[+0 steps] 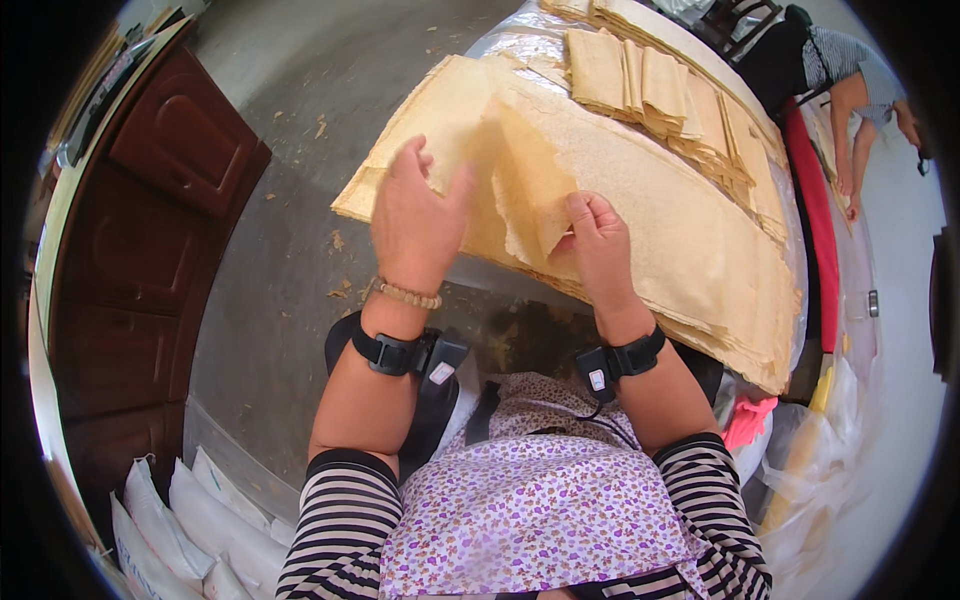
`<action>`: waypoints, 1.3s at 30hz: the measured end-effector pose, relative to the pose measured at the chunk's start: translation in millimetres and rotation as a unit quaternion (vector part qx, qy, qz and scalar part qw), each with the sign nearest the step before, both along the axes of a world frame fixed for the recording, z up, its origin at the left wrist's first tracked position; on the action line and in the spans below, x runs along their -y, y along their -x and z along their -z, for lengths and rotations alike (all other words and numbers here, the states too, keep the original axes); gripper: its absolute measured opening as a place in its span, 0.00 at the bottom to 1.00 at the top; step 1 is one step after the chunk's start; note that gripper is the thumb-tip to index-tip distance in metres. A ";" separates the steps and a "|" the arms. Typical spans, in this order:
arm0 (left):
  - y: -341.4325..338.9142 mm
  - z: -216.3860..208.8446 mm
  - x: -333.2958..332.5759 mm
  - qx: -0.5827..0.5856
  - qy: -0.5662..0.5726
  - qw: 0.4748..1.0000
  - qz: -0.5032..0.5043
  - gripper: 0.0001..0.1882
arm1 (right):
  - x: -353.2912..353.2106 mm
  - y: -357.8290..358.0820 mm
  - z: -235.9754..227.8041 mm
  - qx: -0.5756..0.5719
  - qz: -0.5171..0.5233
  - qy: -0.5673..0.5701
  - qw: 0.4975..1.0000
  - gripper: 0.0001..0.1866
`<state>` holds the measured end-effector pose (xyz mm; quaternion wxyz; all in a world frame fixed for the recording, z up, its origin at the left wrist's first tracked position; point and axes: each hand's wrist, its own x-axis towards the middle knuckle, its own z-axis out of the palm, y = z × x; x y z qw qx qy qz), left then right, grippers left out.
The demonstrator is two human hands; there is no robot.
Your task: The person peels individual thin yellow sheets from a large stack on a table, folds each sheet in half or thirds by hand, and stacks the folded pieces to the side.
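Note:
A broad stack of thin, tan, crisp-looking pancake sheets (650,240) covers the near side of the table. My right hand (602,245) pinches the near edge of one thin pancake sheet (530,175), which stands lifted and folded up off the stack. To its left, my left hand (420,225) is raised over the stack's left part, thumb and fingers apart, with nothing visible in it. Its fingertips are slightly blurred. Folded pancake sheets (625,80) lie in a row along the far side of the stack.
Clear plastic film (520,45) lies under the stacks. Dark red wooden cabinets (140,250) line the left, with white sacks (215,515) at lower left. Another person's arms (848,140) reach over a surface at far right, beyond a red strip (815,230). Crumbs are scattered on the floor.

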<state>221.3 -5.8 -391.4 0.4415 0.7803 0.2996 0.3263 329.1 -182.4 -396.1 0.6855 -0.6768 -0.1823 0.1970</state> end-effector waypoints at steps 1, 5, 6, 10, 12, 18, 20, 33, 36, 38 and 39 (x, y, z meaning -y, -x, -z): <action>-0.9 -8.4 -3.7 0.043 -0.166 0.981 -0.087 0.30 | -1.0 0.8 0.7 0.002 -0.001 -0.001 1.000 0.11; -43.1 19.1 -4.1 -0.008 0.189 0.975 0.113 0.22 | -2.3 0.2 4.6 0.016 -0.013 -0.008 1.000 0.11; -51.9 33.4 -3.8 -0.004 0.187 0.976 0.111 0.22 | -0.1 -1.1 6.8 0.014 -0.004 -0.012 1.000 0.11; -65.9 45.6 0.5 0.049 0.275 0.946 0.165 0.18 | 9.9 -9.9 11.4 -0.015 0.005 -0.059 0.998 0.11; -62.8 32.2 8.2 0.049 0.232 0.960 0.149 0.17 | 9.6 -10.0 -7.9 -0.033 -0.010 0.001 0.999 0.14; -53.9 -1.4 38.2 -0.061 -0.116 0.990 0.047 0.11 | -38.8 -41.6 -52.1 0.407 0.034 0.335 0.849 0.23; -52.6 -4.1 39.8 -0.053 -0.082 0.994 0.043 0.11 | -45.3 -52.3 -55.1 0.347 0.000 0.359 0.867 0.22; -82.3 -12.0 23.6 -0.145 -0.105 0.982 0.066 0.12 | -23.2 -52.2 -13.6 0.146 -0.026 0.241 0.959 0.16; -91.6 2.5 17.5 -0.119 -0.092 0.988 0.024 0.11 | -8.6 -57.2 -12.1 0.076 0.009 0.192 0.978 0.17; -88.9 5.7 7.9 -0.077 -0.023 0.994 0.076 0.09 | -0.7 -60.6 -23.8 0.036 -0.013 0.212 0.977 0.17; -90.1 6.0 9.9 -0.078 -0.023 0.994 0.077 0.09 | 1.0 -60.9 -30.4 -0.004 -0.036 0.232 0.972 0.18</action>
